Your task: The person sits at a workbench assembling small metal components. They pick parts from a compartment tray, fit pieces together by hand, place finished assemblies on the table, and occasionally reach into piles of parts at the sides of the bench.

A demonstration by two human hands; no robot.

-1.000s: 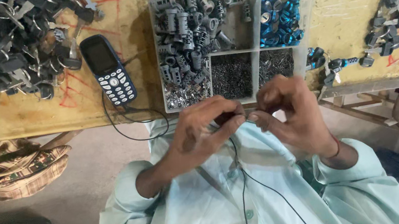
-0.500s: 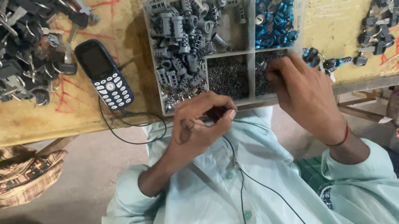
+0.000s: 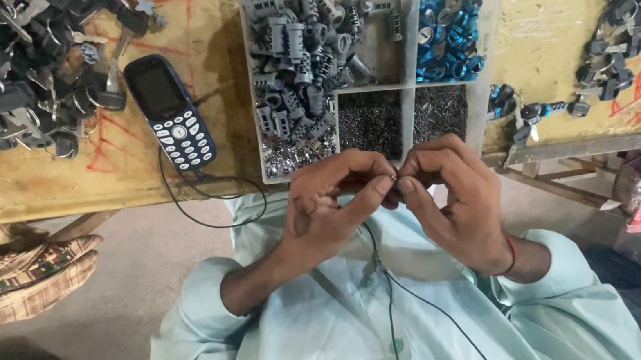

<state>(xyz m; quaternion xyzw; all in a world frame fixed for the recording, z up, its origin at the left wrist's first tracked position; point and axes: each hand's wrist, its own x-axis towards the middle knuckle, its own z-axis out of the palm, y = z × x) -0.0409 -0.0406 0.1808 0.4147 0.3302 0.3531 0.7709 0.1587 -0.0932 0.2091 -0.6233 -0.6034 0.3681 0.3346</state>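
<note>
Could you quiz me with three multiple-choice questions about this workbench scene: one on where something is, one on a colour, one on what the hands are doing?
1. Where does the mobile phone lie?
A. left of the parts tray
B. inside the tray
C. on the person's lap

2. What colour are the parts in the tray's upper right compartment?
A. red
B. blue
C. yellow

3. How are the two hands placed?
A. flat on the table
B. far apart
C. fingertips together below the tray

Answers:
1 A, the phone lies on the yellow tabletop left of the tray.
2 B, those parts are bright blue.
3 C, the left hand and right hand meet fingertip to fingertip.
</note>
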